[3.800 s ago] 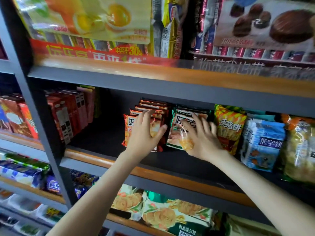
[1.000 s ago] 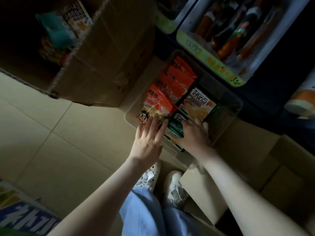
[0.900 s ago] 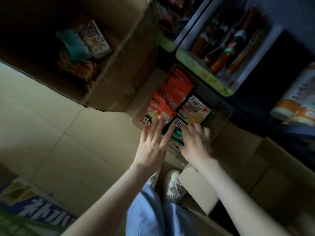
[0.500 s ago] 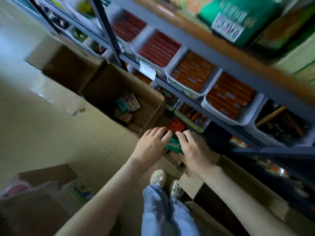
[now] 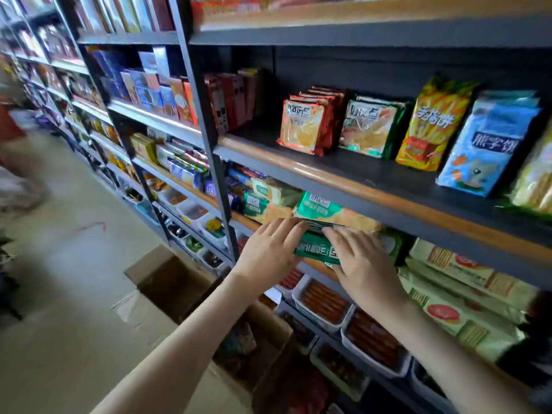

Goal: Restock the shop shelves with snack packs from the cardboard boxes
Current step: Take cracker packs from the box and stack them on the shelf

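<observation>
Both hands have risen from the floor-level tray. The left hand [image 5: 268,252] and right hand [image 5: 363,264] clamp a stack of green foil snack packs [image 5: 317,246] between their fingers, below the dark wood-edged shelf [image 5: 373,189]. Placement beside the green-backed packs [image 5: 373,127] probably follows.

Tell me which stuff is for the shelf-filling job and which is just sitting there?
Part of the job:
- green snack packs, held between the left hand and right hand
- row of matching green packs on the shelf above
- open cardboard box on the floor

Just sitting there:
- blue biscuit bag
- yellow stick-snack bag
- trays of sausages
</observation>
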The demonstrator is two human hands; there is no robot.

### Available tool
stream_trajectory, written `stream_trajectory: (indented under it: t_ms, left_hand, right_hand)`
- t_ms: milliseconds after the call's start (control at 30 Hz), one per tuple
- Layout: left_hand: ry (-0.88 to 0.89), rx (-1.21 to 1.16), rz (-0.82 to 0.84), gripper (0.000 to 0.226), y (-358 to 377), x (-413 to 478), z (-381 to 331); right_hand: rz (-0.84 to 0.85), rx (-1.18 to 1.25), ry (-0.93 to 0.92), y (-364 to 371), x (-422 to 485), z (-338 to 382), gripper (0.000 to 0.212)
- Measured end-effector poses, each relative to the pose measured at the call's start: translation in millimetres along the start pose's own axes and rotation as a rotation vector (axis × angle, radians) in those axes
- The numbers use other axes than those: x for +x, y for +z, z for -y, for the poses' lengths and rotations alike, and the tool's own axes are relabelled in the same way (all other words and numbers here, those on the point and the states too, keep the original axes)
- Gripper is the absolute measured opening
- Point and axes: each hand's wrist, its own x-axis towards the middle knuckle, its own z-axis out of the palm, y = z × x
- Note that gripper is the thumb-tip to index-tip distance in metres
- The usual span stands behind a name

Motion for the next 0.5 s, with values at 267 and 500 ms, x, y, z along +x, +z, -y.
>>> stream_trajectory:
  t_ms: [267,500]
  left_hand:
    - [0.109,-0.07,-0.371,0.049,11.2,108.6,54.6]
    - [-0.045,-0.085,-0.059,0.06,65.9,162.6,119.0]
  right_hand:
    - [-0.171,-0.194,0.089,-44.6,61.8,-58.8,0.074]
    - [-0.093,-0.378,0.147,-18.0,127.4,-91.3,0.072]
